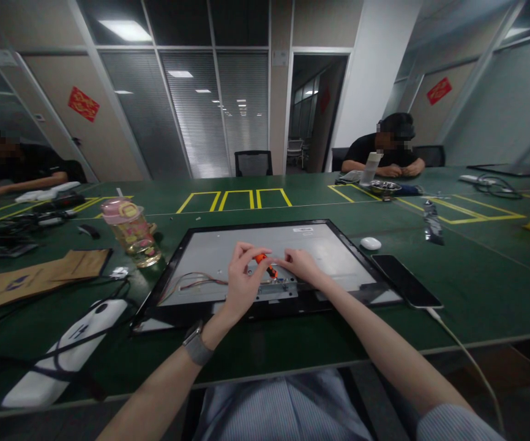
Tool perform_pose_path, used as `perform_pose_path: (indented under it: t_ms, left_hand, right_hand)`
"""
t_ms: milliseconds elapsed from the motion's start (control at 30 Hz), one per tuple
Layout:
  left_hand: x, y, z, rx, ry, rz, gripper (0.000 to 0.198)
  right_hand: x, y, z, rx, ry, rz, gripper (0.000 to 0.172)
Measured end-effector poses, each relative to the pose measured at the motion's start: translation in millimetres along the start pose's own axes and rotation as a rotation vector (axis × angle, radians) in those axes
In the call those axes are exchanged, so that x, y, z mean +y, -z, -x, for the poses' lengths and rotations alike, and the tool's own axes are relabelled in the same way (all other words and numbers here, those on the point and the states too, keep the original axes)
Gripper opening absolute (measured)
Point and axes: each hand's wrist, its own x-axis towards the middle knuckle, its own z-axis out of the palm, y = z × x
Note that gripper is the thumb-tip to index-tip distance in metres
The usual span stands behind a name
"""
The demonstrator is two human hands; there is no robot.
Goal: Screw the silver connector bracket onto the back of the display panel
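Note:
A flat display panel (210, 248) with a grey metal back and a black frame lies on the table before me. Between the thumb and fingers of my left hand (243, 278) is a short orange-and-black tool (261, 258), tilted over the panel; its tip is too small to make out. My right hand (300, 264) is closed in a pinch just right of the tool, and whatever its fingertips hold is hidden. Below both hands, a metal bracket (276, 291) sits near the panel's front edge. Thin coloured wires (196, 283) run left from there across the metal back.
Left of the panel stand a pink-lidded bottle (130, 233), a paper bag (40, 278) and a white power strip (67, 352) with cables. A phone (405, 280) and a white earbud case (370, 244) lie right. Two people (382, 147) sit across the table.

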Motion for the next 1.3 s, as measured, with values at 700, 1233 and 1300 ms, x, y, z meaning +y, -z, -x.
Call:
perform_pose_path:
  t_ms: [700, 1233, 1300]
  left_hand:
    - [2.8, -0.8, -1.1, -0.216, 0.103, 0.216, 0.032]
    - [1.8, -1.4, -0.5, -0.163, 0.044, 0.157, 0.026]
    - [1.1, -1.3, -1.3, -0.114, 0.032, 0.105, 0.021]
  right_hand:
    - [-2.2, 3.0, 0.8, -0.014, -0.028, 0.004, 0.036]
    - [-0.5, 1.5, 0.6, -0.006, -0.012, -0.001, 0.037]
    - [-0.4, 1.4, 0.9, 0.0, -0.006, -0.007, 0.037]
